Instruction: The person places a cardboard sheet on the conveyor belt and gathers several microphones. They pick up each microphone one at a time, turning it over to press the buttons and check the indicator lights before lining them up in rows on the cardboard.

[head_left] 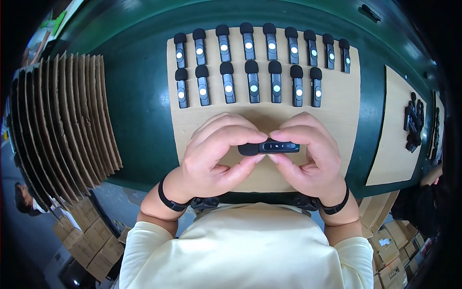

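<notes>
Between my two hands, over the near part of a cardboard sheet [332, 91], lies a small black clip-on microphone [281, 147] turned sideways. Its round foam windscreen points left and its body, with small marks along the side, points right. My left hand [211, 149] pinches it by thumb and forefinger where foam and body meet. On the body, my right hand [310, 149] pinches with thumb and forefinger as well. Beyond my hands, similar microphones stand in two rows on the sheet, foam ends away from me, each with a bright round spot, such as this microphone [253, 82].
Many cardboard sheets [72, 120] stand on edge at the left of the green table [137, 96]. To the right, another cardboard sheet [392, 144] bears a heap of black microphones [413, 120]. Cardboard boxes [91, 236] stack on the floor; a person [416, 207] is at the right edge.
</notes>
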Tool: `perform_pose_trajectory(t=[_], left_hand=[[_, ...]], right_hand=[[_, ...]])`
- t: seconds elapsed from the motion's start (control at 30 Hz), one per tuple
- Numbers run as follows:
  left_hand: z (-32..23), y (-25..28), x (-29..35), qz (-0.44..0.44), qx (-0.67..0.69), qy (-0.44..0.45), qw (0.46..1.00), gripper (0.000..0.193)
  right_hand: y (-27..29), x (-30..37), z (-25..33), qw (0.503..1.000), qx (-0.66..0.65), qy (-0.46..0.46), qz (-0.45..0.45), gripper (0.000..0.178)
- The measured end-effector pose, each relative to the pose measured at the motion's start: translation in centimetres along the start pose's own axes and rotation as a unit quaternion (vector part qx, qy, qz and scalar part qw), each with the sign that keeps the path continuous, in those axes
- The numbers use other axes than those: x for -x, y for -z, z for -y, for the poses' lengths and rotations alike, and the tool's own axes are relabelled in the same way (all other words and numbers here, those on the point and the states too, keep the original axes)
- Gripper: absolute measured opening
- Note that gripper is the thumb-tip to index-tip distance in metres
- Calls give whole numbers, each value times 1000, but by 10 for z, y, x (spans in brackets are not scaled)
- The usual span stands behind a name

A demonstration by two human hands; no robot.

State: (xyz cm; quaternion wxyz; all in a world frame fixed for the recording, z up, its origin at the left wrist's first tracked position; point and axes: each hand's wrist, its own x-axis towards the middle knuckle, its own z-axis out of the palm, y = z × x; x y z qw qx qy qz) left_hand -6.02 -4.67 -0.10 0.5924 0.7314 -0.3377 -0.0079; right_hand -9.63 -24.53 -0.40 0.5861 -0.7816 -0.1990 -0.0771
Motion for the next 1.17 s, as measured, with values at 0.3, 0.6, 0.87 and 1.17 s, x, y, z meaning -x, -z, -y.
perform_pose_trajectory(t=[0.3,0.6,0.87,1.17], left_hand=[[1,1,1,7,-10,-11,1000,34],[3,1,2,11,-10,16,1000,30],[5,-1,-2,35,-64,-15,997,32],[5,-6,1,43,-68,56,995,45]], right_hand=[[0,0,2,1000,-3,-11,-10,37],[-2,-1,-6,999,-17,37,-3,35],[-3,-2,4,996,-72,22,-43,30],[9,-4,14,997,61,45,19,31]])
